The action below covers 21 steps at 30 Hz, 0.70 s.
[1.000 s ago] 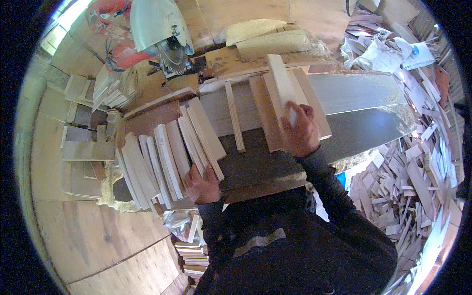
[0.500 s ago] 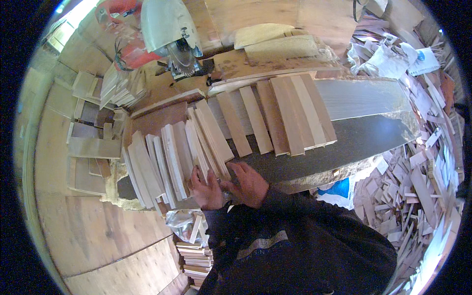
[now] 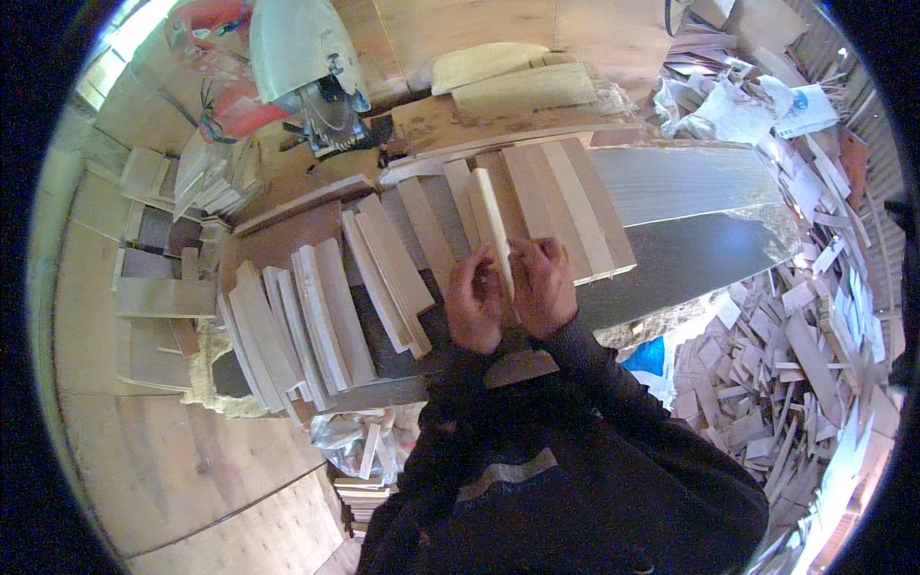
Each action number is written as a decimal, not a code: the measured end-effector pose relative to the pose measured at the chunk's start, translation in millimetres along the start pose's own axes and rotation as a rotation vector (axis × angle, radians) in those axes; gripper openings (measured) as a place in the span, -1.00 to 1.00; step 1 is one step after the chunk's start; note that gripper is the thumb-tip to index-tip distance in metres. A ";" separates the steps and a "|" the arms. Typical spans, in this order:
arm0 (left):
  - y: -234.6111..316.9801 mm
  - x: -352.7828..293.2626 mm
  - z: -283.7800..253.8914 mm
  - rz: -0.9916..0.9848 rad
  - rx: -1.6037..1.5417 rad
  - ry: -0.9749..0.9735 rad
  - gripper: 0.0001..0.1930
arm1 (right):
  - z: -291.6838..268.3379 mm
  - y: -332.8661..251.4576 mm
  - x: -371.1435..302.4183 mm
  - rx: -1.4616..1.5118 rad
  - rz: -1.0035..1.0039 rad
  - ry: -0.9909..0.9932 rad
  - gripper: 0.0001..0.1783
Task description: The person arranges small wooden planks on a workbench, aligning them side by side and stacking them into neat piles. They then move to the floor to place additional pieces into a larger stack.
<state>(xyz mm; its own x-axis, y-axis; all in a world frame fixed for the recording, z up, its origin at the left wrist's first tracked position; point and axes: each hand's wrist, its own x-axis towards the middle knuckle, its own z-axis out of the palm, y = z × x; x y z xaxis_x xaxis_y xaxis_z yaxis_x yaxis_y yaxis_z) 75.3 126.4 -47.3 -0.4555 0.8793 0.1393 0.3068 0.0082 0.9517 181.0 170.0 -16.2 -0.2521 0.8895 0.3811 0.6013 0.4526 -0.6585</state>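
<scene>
A pale wooden strip (image 3: 492, 216) stands tilted up on its narrow edge between my hands, over the row of boards. My left hand (image 3: 474, 302) grips its near end from the left, fingers curled. From the right, my right hand (image 3: 543, 287) pinches the same end. Right beside it, flat boards (image 3: 565, 206) lie side by side in pale and brown tones. To the left is a single brown slat (image 3: 426, 230), then a bundle of thin strips (image 3: 388, 278). More strips (image 3: 311, 321) lean together at the left of the dark bench top (image 3: 690, 254).
A circular saw with a toothed blade (image 3: 329, 129) and pale guard (image 3: 302, 53) stands at the far left. Wood blocks (image 3: 168, 297) are stacked along the left side. Offcuts (image 3: 757, 374) are heaped at the right. A plastic bag (image 3: 350, 441) hangs below the bench's near edge.
Both hands have moved right from the thin-strip bundle and now hold one strip raised on edge. A gap has opened left of the bundle. The view has shifted slightly.
</scene>
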 end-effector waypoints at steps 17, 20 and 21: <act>-30.9 16.0 12.6 0.291 0.424 0.146 -0.54 | -22.6 81.4 -19.0 0.020 0.043 -0.042 -0.68; -33.4 28.0 21.2 0.256 0.321 0.048 -0.63 | -26.2 81.9 -17.4 0.062 0.062 -0.067 -0.68; -34.6 31.0 22.0 0.220 0.216 0.036 -0.63 | -27.6 82.4 -17.0 0.072 0.081 -0.092 -0.67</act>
<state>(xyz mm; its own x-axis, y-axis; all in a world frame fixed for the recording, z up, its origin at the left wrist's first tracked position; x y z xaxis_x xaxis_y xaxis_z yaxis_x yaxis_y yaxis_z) 68.9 163.9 -82.0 -0.3869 0.8537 0.3487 0.5697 -0.0761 0.8183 255.7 190.4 -59.0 -0.2753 0.9238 0.2662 0.5674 0.3796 -0.7307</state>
